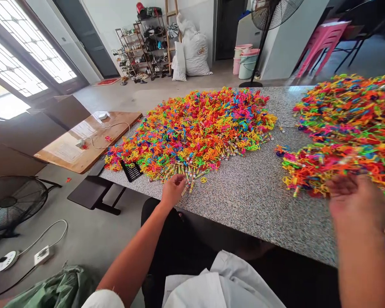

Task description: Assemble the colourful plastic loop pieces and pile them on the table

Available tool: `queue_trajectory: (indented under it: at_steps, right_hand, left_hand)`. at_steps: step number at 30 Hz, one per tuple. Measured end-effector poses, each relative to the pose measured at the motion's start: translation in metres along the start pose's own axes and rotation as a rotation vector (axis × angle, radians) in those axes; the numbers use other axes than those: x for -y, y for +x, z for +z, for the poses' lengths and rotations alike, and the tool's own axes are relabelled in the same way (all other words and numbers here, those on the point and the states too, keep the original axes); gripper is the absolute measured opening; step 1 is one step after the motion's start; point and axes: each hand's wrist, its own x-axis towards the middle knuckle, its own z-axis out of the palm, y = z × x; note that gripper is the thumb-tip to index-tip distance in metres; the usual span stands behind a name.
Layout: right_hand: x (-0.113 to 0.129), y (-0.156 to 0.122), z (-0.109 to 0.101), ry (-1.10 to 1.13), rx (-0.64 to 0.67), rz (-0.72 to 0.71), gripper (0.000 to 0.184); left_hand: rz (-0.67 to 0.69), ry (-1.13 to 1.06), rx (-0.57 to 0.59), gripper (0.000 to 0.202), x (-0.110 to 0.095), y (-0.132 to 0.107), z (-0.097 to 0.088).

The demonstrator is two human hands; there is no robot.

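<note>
A large heap of small bright plastic pieces in many colours covers the middle of the speckled table. Along its front edge lie several thin printed sticks, pale yellow with white ends. My left hand is at these sticks, its thumb and fingers drawn together; what sits between them, if anything, is hidden. On the right, my right hand hovers at the near edge of a second colourful pile. Motion smears it a little, but its fingers look loosely apart, with nothing visible in the palm.
A black slotted tray leans at the heap's left end. One yellow ring lies loose in front. Left stands a wooden table; a floor fan and power strips are below it. Behind are white sacks and a standing fan.
</note>
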Motion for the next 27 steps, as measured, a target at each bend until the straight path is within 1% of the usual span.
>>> queue_trajectory:
  at_steps: [1,2,3,4,5,6,7,8,9,10,12,14,15,17,18,20,22,23,25,27]
  right_hand:
    - [-0.001,0.001,0.002,0.0,-0.035,-0.067,0.01]
    - [-0.006,-0.005,0.009,-0.029,-0.056,-0.139,0.008]
    - [-0.013,-0.017,0.02,-0.094,-0.037,-0.205,0.004]
    - [-0.023,-0.033,0.035,-0.201,0.041,-0.253,0.005]
    - [-0.034,-0.053,0.053,-0.342,0.188,-0.255,0.013]
    - [-0.046,-0.073,0.074,-0.506,0.396,-0.259,0.019]
    - [-0.057,-0.092,0.096,-0.634,0.6,-0.31,0.018]
    - [-0.068,-0.11,0.118,-0.726,0.795,-0.408,0.017]
    - [-0.077,-0.124,0.14,-0.794,0.92,-0.52,0.017]
    - [-0.084,-0.136,0.161,-0.856,1.005,-0.606,0.022]
    - [-0.093,-0.15,0.197,-1.014,1.107,-0.688,0.031]
    - [-0.094,-0.155,0.221,-1.199,1.188,-0.725,0.033]
    - [-0.093,-0.156,0.229,-1.282,1.215,-0.739,0.031]
    - [-0.089,-0.156,0.234,-1.392,1.227,-0.766,0.027]
    - [-0.088,-0.155,0.233,-1.413,1.209,-0.776,0.026]
    - [-0.087,-0.152,0.22,-1.402,1.168,-0.772,0.022]
    - [-0.088,-0.148,0.2,-1.359,1.118,-0.733,0.018]
    - [-0.09,-0.145,0.187,-1.335,1.083,-0.705,0.016]
    - [-0.093,-0.14,0.162,-1.29,0.994,-0.643,0.013]
    - [-0.094,-0.135,0.137,-1.247,0.897,-0.56,0.01]
  left_hand:
    - [0.027,0.116,-0.025,0.024,-0.001,0.006,-0.004]
    - [0.053,0.219,-0.035,0.023,-0.003,0.011,-0.005]
    - [0.079,0.306,-0.03,0.023,-0.007,0.014,-0.004]
    - [0.106,0.38,-0.013,0.025,-0.012,0.016,-0.001]
    - [0.136,0.446,0.014,0.027,-0.018,0.017,0.005]
    - [0.169,0.512,0.043,0.03,-0.024,0.016,0.012]
    - [0.199,0.577,0.071,0.033,-0.03,0.014,0.02]
    - [0.231,0.642,0.101,0.037,-0.036,0.011,0.029]
    - [0.252,0.698,0.128,0.039,-0.041,0.008,0.037]
    - [0.265,0.742,0.151,0.04,-0.044,0.004,0.044]
    - [0.284,0.798,0.184,0.037,-0.047,-0.001,0.053]
    - [0.299,0.824,0.208,0.033,-0.045,-0.002,0.055]
    - [0.3,0.828,0.221,0.031,-0.044,0.0,0.053]
    - [0.269,0.816,0.24,0.03,-0.042,0.008,0.046]
    - [0.245,0.796,0.248,0.032,-0.042,0.014,0.042]
    - [0.204,0.746,0.254,0.038,-0.044,0.027,0.035]
    - [0.205,0.727,0.228,0.039,-0.051,0.04,0.036]
    - [0.231,0.736,0.206,0.038,-0.055,0.046,0.038]
    - [0.298,0.774,0.171,0.034,-0.064,0.055,0.049]
    - [0.336,0.816,0.168,0.034,-0.072,0.063,0.061]
